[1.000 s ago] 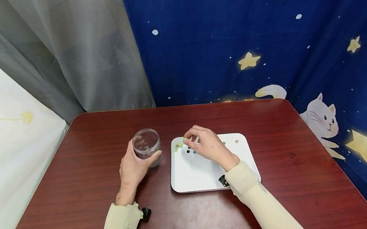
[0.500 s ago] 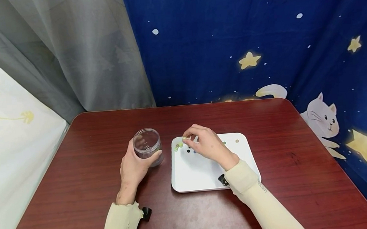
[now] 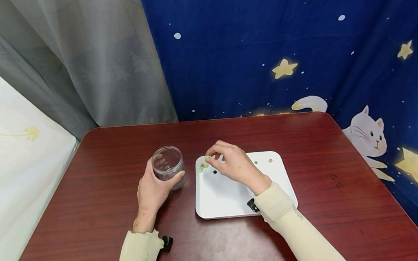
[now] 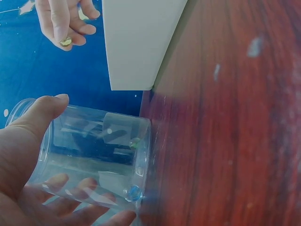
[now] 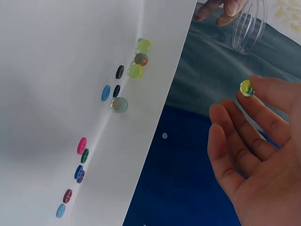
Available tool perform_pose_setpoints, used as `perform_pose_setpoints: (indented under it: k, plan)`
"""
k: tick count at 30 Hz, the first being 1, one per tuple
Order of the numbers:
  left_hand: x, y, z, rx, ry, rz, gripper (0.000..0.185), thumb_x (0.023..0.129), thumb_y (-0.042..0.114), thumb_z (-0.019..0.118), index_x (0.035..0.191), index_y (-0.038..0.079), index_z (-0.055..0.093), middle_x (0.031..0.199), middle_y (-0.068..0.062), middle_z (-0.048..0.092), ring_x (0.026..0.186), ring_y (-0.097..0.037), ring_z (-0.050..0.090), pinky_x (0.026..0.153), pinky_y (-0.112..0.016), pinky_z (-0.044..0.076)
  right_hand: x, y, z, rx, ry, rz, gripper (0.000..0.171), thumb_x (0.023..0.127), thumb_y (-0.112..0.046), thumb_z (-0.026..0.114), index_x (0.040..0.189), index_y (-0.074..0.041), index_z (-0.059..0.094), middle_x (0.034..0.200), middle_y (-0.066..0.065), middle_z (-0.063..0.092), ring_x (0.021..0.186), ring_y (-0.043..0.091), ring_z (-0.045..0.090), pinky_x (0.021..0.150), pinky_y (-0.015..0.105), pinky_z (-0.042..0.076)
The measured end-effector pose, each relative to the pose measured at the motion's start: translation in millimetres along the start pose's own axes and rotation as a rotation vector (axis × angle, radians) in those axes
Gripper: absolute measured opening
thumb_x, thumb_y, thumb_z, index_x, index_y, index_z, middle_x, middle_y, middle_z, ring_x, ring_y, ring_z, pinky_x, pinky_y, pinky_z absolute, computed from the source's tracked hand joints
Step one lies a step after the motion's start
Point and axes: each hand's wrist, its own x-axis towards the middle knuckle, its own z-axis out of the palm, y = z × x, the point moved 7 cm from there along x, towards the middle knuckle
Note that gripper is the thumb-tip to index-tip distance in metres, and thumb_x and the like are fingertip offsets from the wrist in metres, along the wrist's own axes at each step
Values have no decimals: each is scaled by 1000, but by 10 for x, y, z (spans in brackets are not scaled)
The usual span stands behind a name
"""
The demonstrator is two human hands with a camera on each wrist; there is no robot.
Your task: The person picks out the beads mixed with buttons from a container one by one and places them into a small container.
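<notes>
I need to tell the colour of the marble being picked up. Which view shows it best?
The right wrist view: the marble sits large at the right hand's fingertips, yellow-green. The left wrist view shows it small and distant; the head view, a mere speck.

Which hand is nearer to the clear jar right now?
Left. The left hand holds the clear jar in its grip; the right hand is apart from it, over the white tray, pinching a marble.
</notes>
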Motion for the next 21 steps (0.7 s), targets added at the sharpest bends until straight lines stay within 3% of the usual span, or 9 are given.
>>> perform_pose_setpoints:
  k: [6,15,21]
  plan:
    - [10,-11,4,8,-1,-11,105,75,63,87,159,25,38,141,-10,66,126,-38,66,102,-61,49,22,-45,6,21,6,-14,9,99,-25,74,105,-19,76,99,-6,69,94,18,71,82,41,60]
    - [9,2,-3,5,-2,-14,105,74,64,87,159,24,38,141,-10,66,126,-38,65,101,-61,49,40,-92,20,17,11,-30,9,98,-25,75,106,-21,75,98,-9,68,95,15,70,80,32,58]
    - [7,-2,6,2,-4,-17,104,74,63,87,159,25,39,140,-9,67,126,-37,66,102,-59,50,54,-123,12,30,26,-56,8,98,-24,75,105,-20,75,98,-8,68,94,14,70,81,37,60]
